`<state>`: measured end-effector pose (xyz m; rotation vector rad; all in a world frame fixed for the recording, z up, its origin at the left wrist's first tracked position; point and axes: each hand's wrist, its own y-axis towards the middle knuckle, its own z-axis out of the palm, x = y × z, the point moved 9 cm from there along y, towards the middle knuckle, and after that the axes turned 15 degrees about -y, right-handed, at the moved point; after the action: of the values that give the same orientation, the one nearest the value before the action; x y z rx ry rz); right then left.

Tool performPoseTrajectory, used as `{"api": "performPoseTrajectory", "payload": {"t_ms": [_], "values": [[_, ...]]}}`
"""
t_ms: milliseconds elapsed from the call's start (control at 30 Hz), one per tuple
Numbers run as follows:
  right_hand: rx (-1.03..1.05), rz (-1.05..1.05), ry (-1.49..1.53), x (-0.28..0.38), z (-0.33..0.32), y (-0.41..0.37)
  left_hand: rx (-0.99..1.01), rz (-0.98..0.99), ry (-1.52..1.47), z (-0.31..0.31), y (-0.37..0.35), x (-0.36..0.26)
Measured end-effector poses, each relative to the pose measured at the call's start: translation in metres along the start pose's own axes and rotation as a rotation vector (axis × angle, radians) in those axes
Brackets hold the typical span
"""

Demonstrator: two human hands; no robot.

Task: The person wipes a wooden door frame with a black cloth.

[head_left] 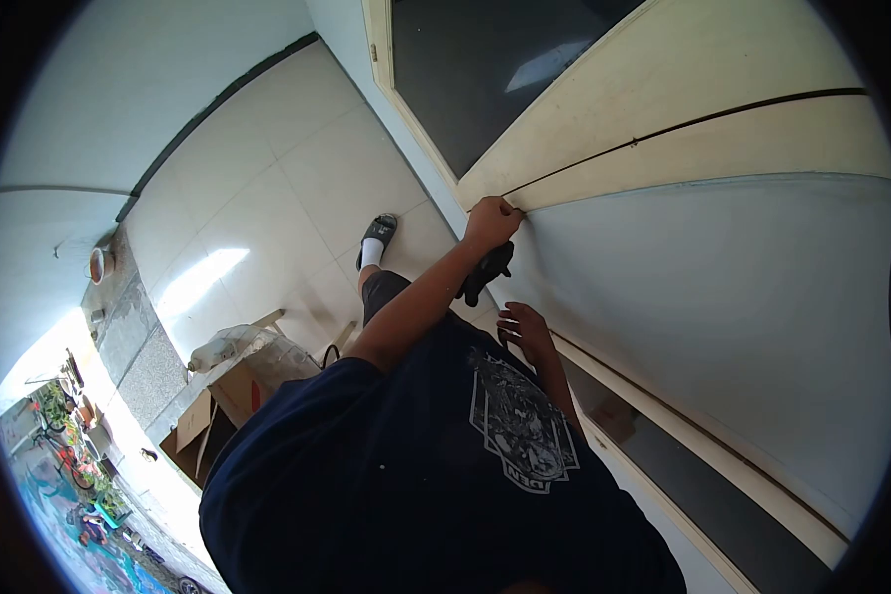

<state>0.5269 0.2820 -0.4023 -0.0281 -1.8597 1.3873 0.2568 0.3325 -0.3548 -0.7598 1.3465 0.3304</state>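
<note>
My left hand [495,224] is closed at the corner of a cream wooden frame [554,183], its fingertips pinched together at the frame's edge. I cannot tell what is between them. A thin dark line [634,146] runs along the cream wood, away from this hand to the right. Just under my left wrist shows a black object [485,273], partly covered by my forearm. Lower down, my right hand [528,332] hangs in front of the pale grey panel [703,287], fingers apart and slightly curved, with nothing in it.
A dark glass pane [485,69] fills part of the cream frame above. Left of my body are a cardboard box [238,394] and a clear plastic bag [267,346]. My foot in a black slide [378,233] stands on pale floor tiles [287,188]. A bucket [101,265] stands farther left.
</note>
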Motion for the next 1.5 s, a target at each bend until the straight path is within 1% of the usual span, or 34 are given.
{"api": "performPoseTrajectory", "payload": {"t_ms": [67, 100, 200, 267, 300, 367, 400, 467, 500, 567, 600, 667, 767, 833, 900, 967, 1000, 1067, 1100, 1167, 1233, 1300, 1333, 1400, 1433, 1500], "values": [[-0.013, -0.011, 0.005, 0.001, -0.002, -0.001, 0.022, -0.043, 0.105, 0.0, 0.005, 0.009], [-0.022, -0.011, 0.008, 0.001, -0.003, -0.002, 0.025, -0.039, 0.106, 0.001, 0.007, 0.011], [-0.037, -0.002, -0.006, 0.001, -0.005, -0.005, 0.062, -0.006, 0.102, 0.001, -0.002, -0.008], [-0.037, 0.017, -0.005, -0.006, -0.004, -0.002, 0.045, 0.124, -0.022, -0.002, -0.01, -0.031], [-0.041, 0.035, -0.011, -0.01, -0.004, -0.001, 0.046, 0.121, -0.022, -0.006, -0.011, -0.037], [-0.037, 0.021, -0.024, -0.009, -0.004, -0.003, 0.164, 0.021, -0.064, -0.005, -0.009, -0.033], [-0.032, 0.002, -0.035, -0.007, -0.004, -0.003, 0.161, 0.022, -0.066, -0.007, -0.006, -0.03], [-0.038, 0.0, -0.047, -0.001, -0.003, -0.005, -0.029, 0.085, 0.082, -0.027, 0.002, -0.029], [-0.046, 0.004, -0.054, 0.0, -0.002, -0.007, -0.028, 0.086, 0.082, -0.024, 0.004, -0.025], [-0.048, -0.001, -0.049, -0.003, -0.002, -0.006, -0.054, 0.204, 0.132, -0.014, -0.001, -0.04], [-0.046, -0.004, -0.049, -0.005, -0.003, -0.008, -0.053, 0.198, 0.129, -0.009, -0.008, -0.041], [-0.045, -0.001, -0.036, -0.013, -0.005, -0.001, 0.029, 0.164, 0.07, 0.002, -0.021, -0.04], [-0.04, 0.013, -0.032, -0.015, 0.0, 0.001, 0.071, 0.132, 0.032, -0.003, -0.022, -0.037], [-0.04, 0.025, -0.052, -0.009, -0.004, 0.001, 0.055, 0.144, 0.047, -0.008, -0.018, -0.036], [-0.033, -0.008, -0.042, 0.0, -0.001, 0.001, 0.04, 0.159, 0.069, -0.01, -0.014, -0.034], [-0.047, 0.008, -0.048, 0.0, 0.0, 0.001, -0.049, 0.159, 0.012, -0.011, -0.009, -0.039], [-0.066, 0.029, -0.057, -0.002, -0.002, -0.001, -0.044, 0.158, 0.009, -0.009, -0.01, -0.039], [-0.063, 0.035, -0.051, -0.006, -0.001, -0.006, 0.049, 0.175, 0.048, 0.008, -0.018, -0.037], [-0.052, 0.034, -0.039, -0.006, 0.001, -0.007, 0.046, 0.173, 0.043, 0.01, -0.021, -0.035], [-0.045, 0.043, -0.05, -0.01, 0.001, -0.006, 0.178, 0.205, 0.137, 0.026, -0.03, -0.025], [-0.043, 0.046, -0.063, -0.007, 0.001, -0.004, 0.143, 0.192, 0.107, 0.021, -0.026, -0.019], [-0.065, 0.041, -0.039, -0.001, -0.002, -0.007, -0.081, 0.109, 0.05, -0.002, -0.021, -0.013], [-0.066, 0.044, -0.038, -0.003, -0.003, -0.008, -0.079, 0.105, 0.05, -0.001, -0.018, -0.014], [-0.086, 0.062, -0.043, -0.007, -0.003, -0.008, -0.192, 0.148, -0.054, -0.011, -0.015, -0.021], [-0.09, 0.061, -0.041, -0.01, -0.002, -0.008, -0.189, 0.149, -0.055, -0.009, -0.015, -0.018], [-0.086, 0.064, -0.033, -0.015, -0.005, -0.013, -0.035, 0.176, 0.005, 0.009, -0.018, -0.016]]}}
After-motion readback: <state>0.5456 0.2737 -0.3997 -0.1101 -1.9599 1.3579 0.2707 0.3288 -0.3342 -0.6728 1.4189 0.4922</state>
